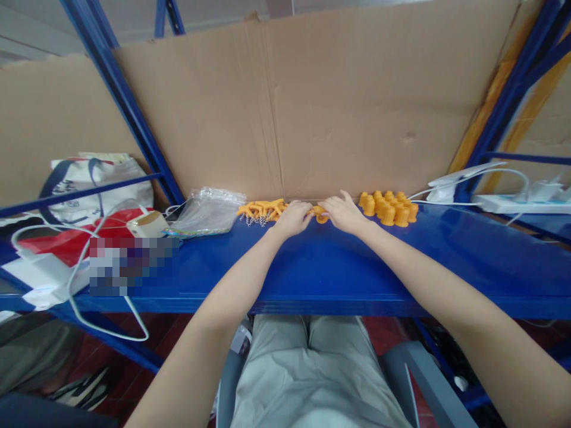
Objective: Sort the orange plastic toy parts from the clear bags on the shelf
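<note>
At the back of the blue shelf, my left hand (295,219) and my right hand (342,213) meet over a small orange plastic piece (320,214). Fingers of both hands close on it from either side; its exact kind is too small to make out. One finger of the right hand sticks up. Beside my left hand lies a pile of orange pieces (263,208) with small metal chains hanging off the front. To the right of my right hand stand several orange bell-shaped pieces (389,208), grouped close together in rows.
A tall cardboard sheet (348,107) walls off the back. Left of the pile lies a clear plastic bag (207,211). White cables and a charger (38,270) crowd the left end, near a cloth bag (100,190). A power strip (517,204) lies at right.
</note>
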The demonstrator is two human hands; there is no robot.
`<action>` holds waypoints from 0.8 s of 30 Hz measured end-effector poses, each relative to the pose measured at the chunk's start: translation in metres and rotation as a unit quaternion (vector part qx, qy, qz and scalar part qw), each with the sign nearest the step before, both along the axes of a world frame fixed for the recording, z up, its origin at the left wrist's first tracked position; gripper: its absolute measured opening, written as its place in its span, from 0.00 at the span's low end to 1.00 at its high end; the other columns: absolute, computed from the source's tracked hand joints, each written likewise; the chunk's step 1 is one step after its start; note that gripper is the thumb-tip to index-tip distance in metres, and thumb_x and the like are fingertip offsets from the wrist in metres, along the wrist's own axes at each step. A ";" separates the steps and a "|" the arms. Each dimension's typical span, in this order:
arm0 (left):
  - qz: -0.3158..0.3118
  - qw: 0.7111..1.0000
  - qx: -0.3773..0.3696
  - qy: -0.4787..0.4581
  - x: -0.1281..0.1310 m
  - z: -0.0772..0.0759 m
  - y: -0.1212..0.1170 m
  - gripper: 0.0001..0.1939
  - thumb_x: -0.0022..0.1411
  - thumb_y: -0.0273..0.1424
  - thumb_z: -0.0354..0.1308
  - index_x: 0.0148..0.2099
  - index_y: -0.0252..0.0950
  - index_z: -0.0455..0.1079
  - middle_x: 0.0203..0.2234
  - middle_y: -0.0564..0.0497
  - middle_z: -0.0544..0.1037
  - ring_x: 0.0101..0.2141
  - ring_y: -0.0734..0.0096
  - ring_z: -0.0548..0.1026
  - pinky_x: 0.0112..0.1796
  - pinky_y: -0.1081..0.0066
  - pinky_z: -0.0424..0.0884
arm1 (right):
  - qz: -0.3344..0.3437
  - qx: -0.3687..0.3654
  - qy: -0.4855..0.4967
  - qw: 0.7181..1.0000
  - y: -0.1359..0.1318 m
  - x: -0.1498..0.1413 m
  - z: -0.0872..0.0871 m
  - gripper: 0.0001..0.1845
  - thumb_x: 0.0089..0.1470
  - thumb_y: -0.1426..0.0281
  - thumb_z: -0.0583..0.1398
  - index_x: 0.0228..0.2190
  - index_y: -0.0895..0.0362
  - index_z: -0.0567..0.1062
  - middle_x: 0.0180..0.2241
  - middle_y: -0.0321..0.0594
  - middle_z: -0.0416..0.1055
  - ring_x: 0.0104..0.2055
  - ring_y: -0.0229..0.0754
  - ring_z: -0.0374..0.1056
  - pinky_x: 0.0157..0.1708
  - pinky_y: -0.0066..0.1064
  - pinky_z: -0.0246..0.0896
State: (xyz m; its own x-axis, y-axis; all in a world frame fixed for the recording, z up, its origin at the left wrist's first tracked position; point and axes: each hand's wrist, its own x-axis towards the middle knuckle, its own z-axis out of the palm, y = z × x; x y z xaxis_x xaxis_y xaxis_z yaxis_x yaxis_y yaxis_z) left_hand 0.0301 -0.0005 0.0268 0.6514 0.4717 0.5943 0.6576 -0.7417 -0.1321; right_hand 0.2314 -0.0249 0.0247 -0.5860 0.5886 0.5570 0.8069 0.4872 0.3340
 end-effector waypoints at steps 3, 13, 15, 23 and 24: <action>0.006 1.000 0.001 0.025 0.000 0.001 -0.002 0.09 0.66 0.27 0.50 0.36 0.34 0.71 0.32 0.44 0.79 0.36 0.61 0.76 0.44 0.61 0.69 | 0.005 -0.006 -0.003 1.000 0.000 0.000 0.001 0.18 0.65 0.71 0.50 0.50 0.60 0.74 0.45 0.51 0.77 0.50 0.52 0.68 0.61 0.54 0.44; 0.022 0.999 -0.007 0.048 0.001 0.005 -0.009 0.09 0.65 0.28 0.50 0.36 0.34 0.72 0.32 0.43 0.80 0.36 0.60 0.76 0.43 0.61 0.68 | -0.001 -0.014 -0.012 1.000 -0.006 -0.003 0.005 0.13 0.62 0.70 0.54 0.45 0.61 0.74 0.42 0.52 0.76 0.48 0.53 0.67 0.60 0.53 0.45; 0.022 0.999 -0.012 0.043 0.001 0.005 -0.010 0.09 0.64 0.28 0.50 0.37 0.33 0.72 0.33 0.43 0.80 0.36 0.59 0.77 0.43 0.61 0.69 | 0.008 -0.017 -0.005 1.000 -0.006 -0.003 0.005 0.14 0.62 0.70 0.54 0.46 0.61 0.74 0.43 0.52 0.76 0.49 0.53 0.67 0.60 0.53 0.45; 0.020 0.999 -0.013 0.044 0.001 0.006 -0.010 0.10 0.64 0.28 0.50 0.38 0.33 0.74 0.33 0.43 0.81 0.36 0.59 0.78 0.44 0.61 0.69 | 0.060 -0.062 0.026 0.996 -0.002 0.000 0.001 0.19 0.64 0.69 0.52 0.54 0.56 0.71 0.49 0.50 0.75 0.53 0.52 0.66 0.58 0.52 0.51; 0.019 0.999 -0.013 0.046 0.001 0.006 -0.011 0.10 0.64 0.28 0.51 0.39 0.33 0.74 0.33 0.43 0.81 0.36 0.59 0.78 0.44 0.61 0.69 | 0.060 -0.062 0.023 0.996 -0.002 0.000 0.001 0.19 0.63 0.70 0.52 0.53 0.56 0.71 0.48 0.50 0.75 0.52 0.51 0.66 0.57 0.51 0.51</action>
